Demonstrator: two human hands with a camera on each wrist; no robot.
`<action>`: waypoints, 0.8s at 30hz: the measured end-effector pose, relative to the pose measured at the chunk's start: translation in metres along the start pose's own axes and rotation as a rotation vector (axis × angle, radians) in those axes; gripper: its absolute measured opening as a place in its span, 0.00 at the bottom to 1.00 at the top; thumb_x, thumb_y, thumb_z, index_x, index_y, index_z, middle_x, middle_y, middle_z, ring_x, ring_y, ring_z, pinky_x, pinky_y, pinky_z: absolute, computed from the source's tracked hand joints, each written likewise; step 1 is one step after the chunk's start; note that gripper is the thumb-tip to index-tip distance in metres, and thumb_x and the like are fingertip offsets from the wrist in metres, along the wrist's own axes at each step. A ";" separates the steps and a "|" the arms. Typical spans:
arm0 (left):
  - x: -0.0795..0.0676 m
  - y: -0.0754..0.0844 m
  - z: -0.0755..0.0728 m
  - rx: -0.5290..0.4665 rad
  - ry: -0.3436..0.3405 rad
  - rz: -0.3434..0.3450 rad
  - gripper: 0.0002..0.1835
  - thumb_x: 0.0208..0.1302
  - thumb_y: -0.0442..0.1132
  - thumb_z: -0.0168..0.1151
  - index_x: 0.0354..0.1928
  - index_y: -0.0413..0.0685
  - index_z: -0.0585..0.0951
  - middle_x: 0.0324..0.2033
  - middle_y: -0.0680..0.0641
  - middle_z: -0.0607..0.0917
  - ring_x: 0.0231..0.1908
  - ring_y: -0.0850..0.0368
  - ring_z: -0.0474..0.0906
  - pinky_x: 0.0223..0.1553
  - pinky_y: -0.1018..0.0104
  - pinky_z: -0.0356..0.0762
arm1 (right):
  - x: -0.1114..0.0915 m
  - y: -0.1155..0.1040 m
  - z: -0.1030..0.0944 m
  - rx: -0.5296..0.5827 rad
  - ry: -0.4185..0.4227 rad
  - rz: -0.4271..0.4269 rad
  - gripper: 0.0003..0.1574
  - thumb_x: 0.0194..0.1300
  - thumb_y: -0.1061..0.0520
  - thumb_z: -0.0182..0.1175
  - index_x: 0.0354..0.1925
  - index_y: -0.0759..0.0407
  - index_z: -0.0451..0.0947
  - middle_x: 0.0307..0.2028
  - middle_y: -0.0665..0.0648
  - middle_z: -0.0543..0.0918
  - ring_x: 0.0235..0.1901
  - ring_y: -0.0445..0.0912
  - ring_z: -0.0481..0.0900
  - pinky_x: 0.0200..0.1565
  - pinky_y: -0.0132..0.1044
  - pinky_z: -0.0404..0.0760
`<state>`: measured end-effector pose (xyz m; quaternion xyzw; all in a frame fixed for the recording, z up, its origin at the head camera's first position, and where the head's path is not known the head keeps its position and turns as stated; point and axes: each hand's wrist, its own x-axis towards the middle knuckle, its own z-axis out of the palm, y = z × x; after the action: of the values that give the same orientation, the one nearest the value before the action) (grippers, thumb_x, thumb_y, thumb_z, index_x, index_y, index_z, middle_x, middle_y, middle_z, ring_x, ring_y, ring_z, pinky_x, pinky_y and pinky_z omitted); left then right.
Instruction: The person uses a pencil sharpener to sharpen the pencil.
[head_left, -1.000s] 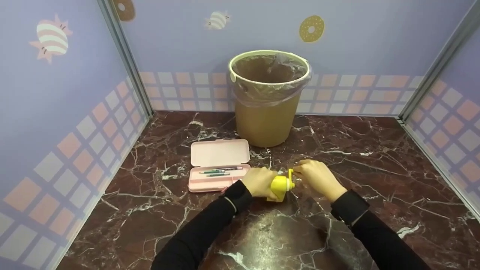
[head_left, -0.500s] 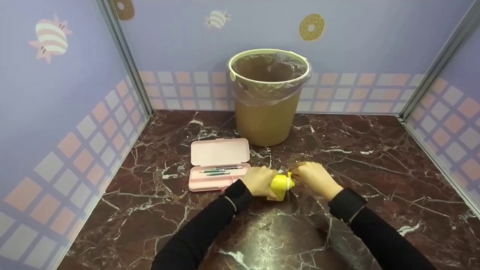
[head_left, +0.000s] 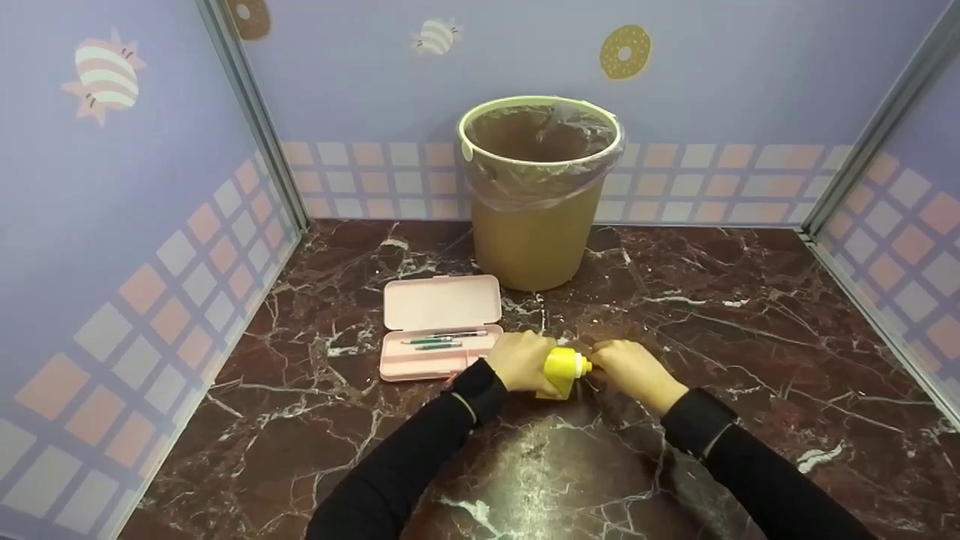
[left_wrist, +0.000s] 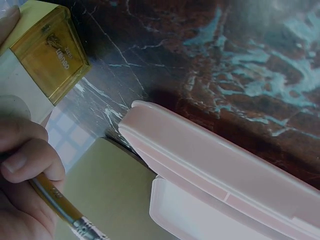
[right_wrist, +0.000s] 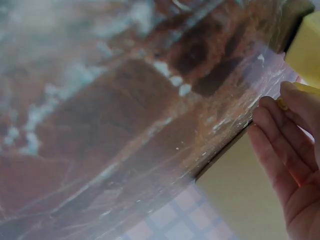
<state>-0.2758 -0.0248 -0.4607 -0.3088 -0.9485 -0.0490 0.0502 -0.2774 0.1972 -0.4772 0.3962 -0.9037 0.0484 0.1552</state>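
My left hand (head_left: 523, 361) grips a yellow crank pencil sharpener (head_left: 559, 367) just above the table. The left wrist view shows its see-through amber shavings drawer (left_wrist: 52, 55), and a pencil (left_wrist: 52, 197) with a metal ferrule held by curled fingers of the same hand. Whether the pencil's far end sits in the sharpener is hidden. At the sharpener's crank side, my right hand (head_left: 630, 369) pinches the small yellow crank knob (right_wrist: 282, 104) between thumb and fingers. The crank arm is mostly hidden in the head view.
Left of the hands lies an open pink pencil case (head_left: 442, 304) with several pencils (head_left: 442, 341) in it. Behind stands a tan waste bin (head_left: 529, 240) with a clear plastic liner. Patterned panels (head_left: 720, 112) enclose the marbled table (head_left: 360, 465).
The sharpener's crank has turned from pointing up to lower down, where my right hand hides it. My right hand has dropped slightly with it; the left hand keeps its place.
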 end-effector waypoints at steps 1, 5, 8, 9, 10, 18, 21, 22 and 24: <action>0.000 0.000 0.000 0.000 -0.001 -0.004 0.31 0.41 0.64 0.80 0.40 0.52 0.84 0.34 0.50 0.90 0.36 0.52 0.88 0.34 0.58 0.84 | 0.000 0.000 0.001 0.004 0.000 0.000 0.10 0.54 0.62 0.73 0.23 0.60 0.80 0.24 0.55 0.83 0.22 0.51 0.81 0.26 0.46 0.80; 0.000 0.000 -0.001 -0.003 -0.010 -0.010 0.31 0.41 0.66 0.80 0.39 0.52 0.84 0.34 0.51 0.90 0.35 0.52 0.88 0.33 0.60 0.84 | -0.002 -0.001 0.002 0.041 -0.003 0.020 0.10 0.55 0.61 0.73 0.22 0.60 0.80 0.24 0.55 0.84 0.22 0.51 0.82 0.27 0.45 0.81; 0.000 0.000 -0.002 -0.006 -0.020 -0.018 0.31 0.41 0.66 0.80 0.38 0.52 0.84 0.34 0.51 0.90 0.35 0.52 0.88 0.33 0.60 0.84 | -0.005 -0.001 0.003 0.076 -0.011 0.025 0.11 0.58 0.59 0.72 0.23 0.59 0.81 0.24 0.55 0.85 0.23 0.50 0.82 0.28 0.45 0.82; 0.000 0.000 -0.002 -0.009 -0.021 -0.023 0.31 0.40 0.66 0.80 0.38 0.52 0.84 0.33 0.51 0.90 0.35 0.52 0.88 0.33 0.59 0.84 | -0.006 -0.002 0.003 0.084 -0.012 0.021 0.11 0.58 0.58 0.72 0.23 0.58 0.81 0.24 0.55 0.85 0.23 0.49 0.83 0.28 0.44 0.83; 0.001 0.000 -0.003 -0.011 -0.022 -0.026 0.31 0.40 0.66 0.80 0.38 0.52 0.84 0.33 0.51 0.90 0.35 0.52 0.88 0.33 0.59 0.84 | -0.007 -0.002 0.003 0.093 -0.013 0.019 0.12 0.59 0.58 0.72 0.23 0.58 0.81 0.24 0.54 0.85 0.23 0.49 0.83 0.29 0.44 0.83; 0.002 0.002 -0.003 -0.031 -0.027 -0.038 0.30 0.39 0.65 0.81 0.37 0.51 0.84 0.33 0.50 0.90 0.34 0.51 0.88 0.32 0.59 0.83 | -0.019 -0.005 0.004 0.163 -0.007 -0.028 0.03 0.58 0.58 0.72 0.31 0.56 0.88 0.29 0.53 0.88 0.27 0.46 0.86 0.34 0.41 0.86; 0.001 0.002 -0.003 -0.032 -0.029 -0.048 0.30 0.39 0.65 0.81 0.37 0.51 0.84 0.33 0.50 0.90 0.34 0.52 0.88 0.32 0.59 0.83 | -0.024 -0.009 0.004 0.192 0.007 -0.064 0.03 0.59 0.58 0.72 0.34 0.55 0.89 0.30 0.52 0.88 0.29 0.45 0.87 0.35 0.40 0.87; 0.001 0.001 -0.003 -0.032 -0.028 -0.052 0.30 0.39 0.65 0.81 0.37 0.51 0.84 0.33 0.50 0.90 0.34 0.51 0.88 0.32 0.59 0.83 | -0.025 -0.010 0.003 0.193 0.016 -0.074 0.04 0.58 0.59 0.72 0.35 0.55 0.89 0.31 0.52 0.88 0.29 0.45 0.87 0.35 0.40 0.87; 0.000 0.001 -0.003 -0.029 -0.028 -0.053 0.30 0.39 0.64 0.82 0.37 0.51 0.84 0.33 0.50 0.90 0.35 0.51 0.88 0.33 0.59 0.83 | -0.027 -0.013 0.003 0.181 0.030 -0.091 0.04 0.58 0.59 0.73 0.34 0.55 0.89 0.30 0.51 0.88 0.29 0.44 0.86 0.35 0.39 0.86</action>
<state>-0.2749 -0.0246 -0.4573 -0.2847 -0.9562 -0.0598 0.0310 -0.2515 0.2067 -0.4891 0.4483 -0.8743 0.1288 0.1344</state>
